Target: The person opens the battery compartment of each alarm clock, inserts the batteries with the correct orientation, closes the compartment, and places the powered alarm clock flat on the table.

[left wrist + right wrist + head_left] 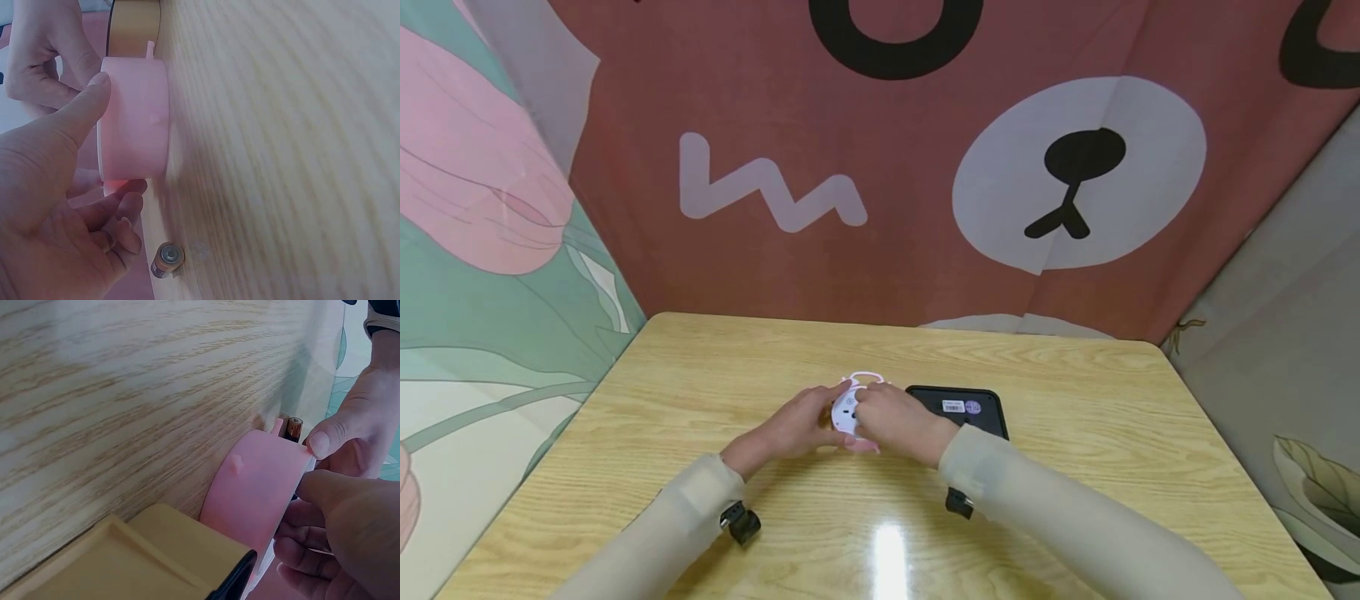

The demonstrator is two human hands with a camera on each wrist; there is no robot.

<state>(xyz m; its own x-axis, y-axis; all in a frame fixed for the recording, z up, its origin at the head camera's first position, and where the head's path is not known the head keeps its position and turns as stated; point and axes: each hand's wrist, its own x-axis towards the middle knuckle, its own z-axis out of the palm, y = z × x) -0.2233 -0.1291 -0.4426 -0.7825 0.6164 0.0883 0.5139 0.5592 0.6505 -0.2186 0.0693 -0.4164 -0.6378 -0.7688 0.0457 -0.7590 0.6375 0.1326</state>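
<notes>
A small round pink and white device, which looks like an alarm clock point(844, 414), lies on the table with its white side up and a loop handle point(868, 375) at the far end. My left hand point(801, 422) grips it from the left, thumb on the rim and fingers around its side. From the right, my right hand point(901, 418) has its fingers curled against the white side, close to the rim; anything between the fingertips is hidden. Beside the left fingers a copper-coloured battery point(167, 259) shows in the left wrist view, and also past the pink wall in the right wrist view.
Right of the clock lies a flat device point(988, 421) with a black upper face and labels, partly behind my right hand; its sides look tan in the right wrist view. The wooden table point(715, 367) backs onto a cloth with a bear print point(910, 250).
</notes>
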